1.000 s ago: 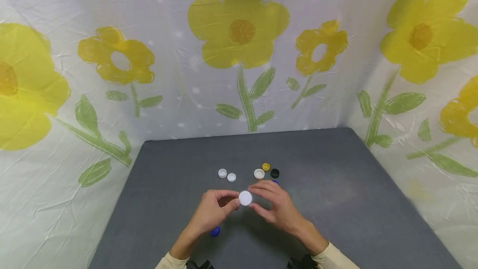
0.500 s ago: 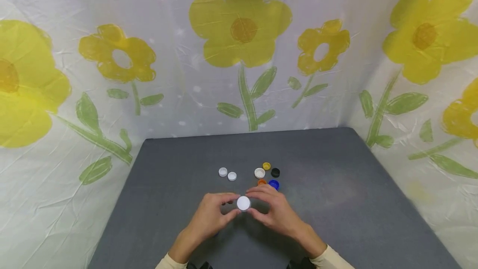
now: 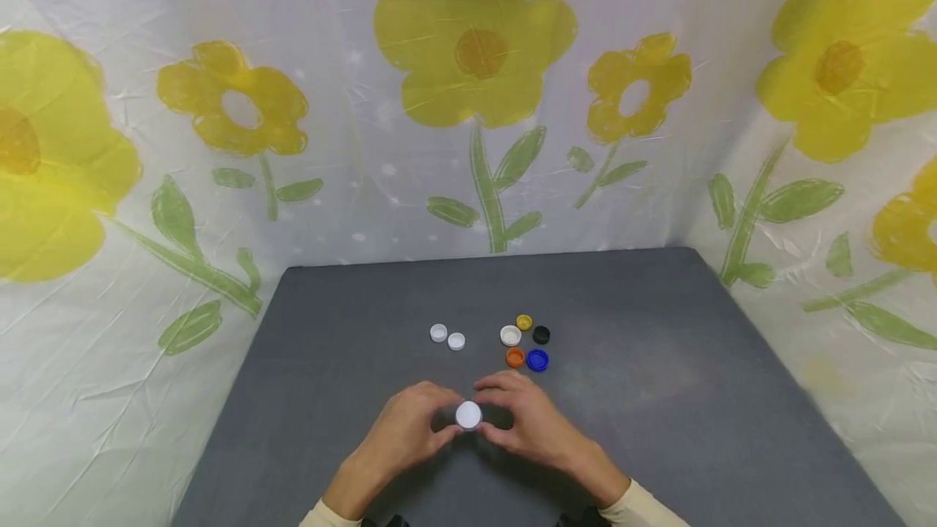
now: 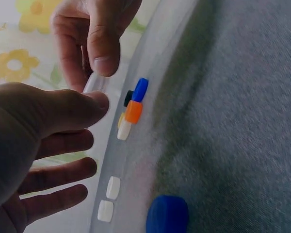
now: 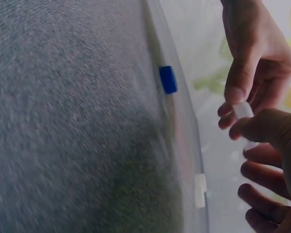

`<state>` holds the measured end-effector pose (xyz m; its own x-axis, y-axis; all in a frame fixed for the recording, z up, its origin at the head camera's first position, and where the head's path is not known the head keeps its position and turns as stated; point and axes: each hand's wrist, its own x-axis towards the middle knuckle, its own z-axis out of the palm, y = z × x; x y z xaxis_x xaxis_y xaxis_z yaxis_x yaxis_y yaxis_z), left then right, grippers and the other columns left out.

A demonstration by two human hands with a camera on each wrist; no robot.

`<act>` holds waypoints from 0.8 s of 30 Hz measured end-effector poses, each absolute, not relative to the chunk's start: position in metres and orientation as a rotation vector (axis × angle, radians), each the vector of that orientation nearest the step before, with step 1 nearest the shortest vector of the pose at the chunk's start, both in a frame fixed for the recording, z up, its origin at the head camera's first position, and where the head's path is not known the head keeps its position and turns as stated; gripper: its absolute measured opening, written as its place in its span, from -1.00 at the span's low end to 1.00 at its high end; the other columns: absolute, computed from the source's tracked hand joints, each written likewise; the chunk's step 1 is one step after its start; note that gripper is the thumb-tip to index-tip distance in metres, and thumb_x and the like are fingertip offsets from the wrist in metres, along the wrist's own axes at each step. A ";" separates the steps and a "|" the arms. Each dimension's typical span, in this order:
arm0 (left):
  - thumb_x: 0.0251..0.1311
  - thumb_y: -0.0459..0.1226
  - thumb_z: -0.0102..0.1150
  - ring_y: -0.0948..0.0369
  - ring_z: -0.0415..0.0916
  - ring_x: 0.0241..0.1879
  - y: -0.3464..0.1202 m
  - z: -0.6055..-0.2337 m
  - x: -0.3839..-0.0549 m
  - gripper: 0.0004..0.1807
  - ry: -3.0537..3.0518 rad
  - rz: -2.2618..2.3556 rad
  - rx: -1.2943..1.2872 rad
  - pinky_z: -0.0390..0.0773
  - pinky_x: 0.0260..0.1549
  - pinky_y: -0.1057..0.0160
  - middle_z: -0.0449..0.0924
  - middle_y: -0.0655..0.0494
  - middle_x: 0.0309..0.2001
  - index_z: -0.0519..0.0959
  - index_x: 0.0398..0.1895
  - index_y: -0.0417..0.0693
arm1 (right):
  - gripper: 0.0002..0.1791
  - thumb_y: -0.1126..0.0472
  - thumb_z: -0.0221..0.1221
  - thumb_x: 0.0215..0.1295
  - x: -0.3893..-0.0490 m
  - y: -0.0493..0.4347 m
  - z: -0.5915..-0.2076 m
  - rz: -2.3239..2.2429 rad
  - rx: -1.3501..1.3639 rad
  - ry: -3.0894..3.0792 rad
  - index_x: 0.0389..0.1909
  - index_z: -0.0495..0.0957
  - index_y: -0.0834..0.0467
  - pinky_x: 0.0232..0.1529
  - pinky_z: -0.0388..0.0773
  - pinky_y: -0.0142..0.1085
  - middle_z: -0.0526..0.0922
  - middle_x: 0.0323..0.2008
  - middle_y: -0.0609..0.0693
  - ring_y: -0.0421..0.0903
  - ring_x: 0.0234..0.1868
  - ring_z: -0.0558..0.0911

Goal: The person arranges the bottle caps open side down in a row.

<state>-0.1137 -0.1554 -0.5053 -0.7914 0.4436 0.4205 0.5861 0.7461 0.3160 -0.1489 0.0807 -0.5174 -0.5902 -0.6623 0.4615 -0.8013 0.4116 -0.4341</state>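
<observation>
A round white cap [image 3: 468,415] is held above the dark table between both hands, its flat face turned up. My left hand [image 3: 408,432] pinches its left side with thumb and index finger; the other left fingers extend loosely in the left wrist view. From the right, my right hand [image 3: 529,423] pinches the same cap, thumb below and index finger above. In the right wrist view the cap [image 5: 243,110] shows between the two thumbs. A blue cap [image 4: 168,214] lies on the table close to the left hand; the head view does not show it.
Beyond the hands on the grey table [image 3: 659,397] lie two small white caps [image 3: 447,337]. Right of these sits a cluster: white cap [image 3: 510,336], yellow cap [image 3: 524,322], black cap [image 3: 541,335], orange cap [image 3: 516,358] and blue cap [image 3: 538,360]. A flowered curtain [image 3: 351,185] surrounds the table.
Both hands have moved toward the body and slightly left with the white cap. The orange and blue caps of the cluster have come into view; the near blue cap is now covered.
</observation>
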 end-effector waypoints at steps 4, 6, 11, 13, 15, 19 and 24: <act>-0.11 -0.09 0.60 0.29 0.65 -0.16 -0.158 -0.510 -0.112 -0.67 -2.718 -0.523 -0.823 0.64 -0.17 0.17 0.74 0.32 -0.24 0.74 -0.22 0.15 | -0.67 0.06 0.43 0.13 -0.147 0.076 -0.521 0.848 1.326 -2.511 -0.06 0.72 0.00 0.16 0.51 -0.13 0.65 0.10 -0.07 -0.10 0.15 0.57; -0.08 -0.09 0.59 0.28 0.64 -0.16 -0.158 -0.512 -0.112 -0.68 -2.759 -0.502 -0.839 0.64 -0.17 0.17 0.74 0.31 -0.24 0.75 -0.21 0.14 | -0.67 0.06 0.43 0.13 -0.145 0.073 -0.523 0.824 1.336 -2.539 -0.07 0.73 0.01 0.18 0.49 -0.12 0.65 0.09 -0.04 -0.10 0.15 0.57; -0.05 -0.10 0.57 0.29 0.63 -0.20 -0.161 -0.516 -0.112 -0.72 -2.825 -0.506 -0.870 0.62 -0.20 0.19 0.74 0.32 -0.28 0.75 -0.23 0.12 | -0.68 0.02 0.41 0.14 -0.143 0.068 -0.526 0.755 1.332 -2.627 -0.09 0.74 0.01 0.21 0.48 -0.10 0.65 0.09 -0.04 -0.11 0.15 0.56; -0.04 -0.09 0.57 0.31 0.62 -0.21 -0.161 -0.518 -0.113 -0.73 -2.845 -0.505 -0.875 0.61 -0.21 0.20 0.74 0.35 -0.29 0.76 -0.25 0.13 | -0.68 0.01 0.41 0.14 -0.142 0.066 -0.528 0.715 1.337 -2.649 -0.09 0.75 0.01 0.21 0.48 -0.10 0.65 0.09 -0.04 -0.11 0.15 0.57; -0.04 -0.08 0.56 0.31 0.62 -0.22 -0.161 -0.521 -0.113 -0.74 -2.864 -0.494 -0.878 0.61 -0.22 0.21 0.74 0.37 -0.30 0.76 -0.26 0.13 | -0.68 0.00 0.41 0.15 -0.142 0.065 -0.529 0.681 1.348 -2.660 -0.09 0.75 0.01 0.21 0.48 -0.09 0.65 0.09 -0.05 -0.10 0.14 0.57; -0.07 -0.08 0.58 0.30 0.60 -0.21 -0.160 -0.524 -0.113 -0.74 -2.890 -0.447 -0.897 0.61 -0.21 0.22 0.74 0.40 -0.29 0.78 -0.28 0.14 | -0.68 -0.01 0.42 0.14 -0.141 0.064 -0.532 0.636 1.367 -2.664 -0.11 0.76 0.00 0.20 0.49 -0.10 0.65 0.08 -0.06 -0.10 0.14 0.58; -0.14 -0.07 0.61 0.25 0.60 -0.23 -0.159 -0.526 -0.112 -0.73 -2.907 -0.326 -0.935 0.60 -0.24 0.20 0.74 0.41 -0.33 0.79 -0.31 0.19 | -0.70 -0.03 0.40 0.16 -0.139 0.063 -0.535 0.578 1.405 -2.671 -0.12 0.76 -0.02 0.21 0.49 -0.12 0.65 0.10 -0.06 -0.09 0.15 0.57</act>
<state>-0.1119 -0.1586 -0.5258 -0.8124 0.5681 0.1316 0.5831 0.7923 0.1794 -0.1391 0.0633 -0.5352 -0.5803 -0.7808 0.2314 -0.8066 0.5120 -0.2953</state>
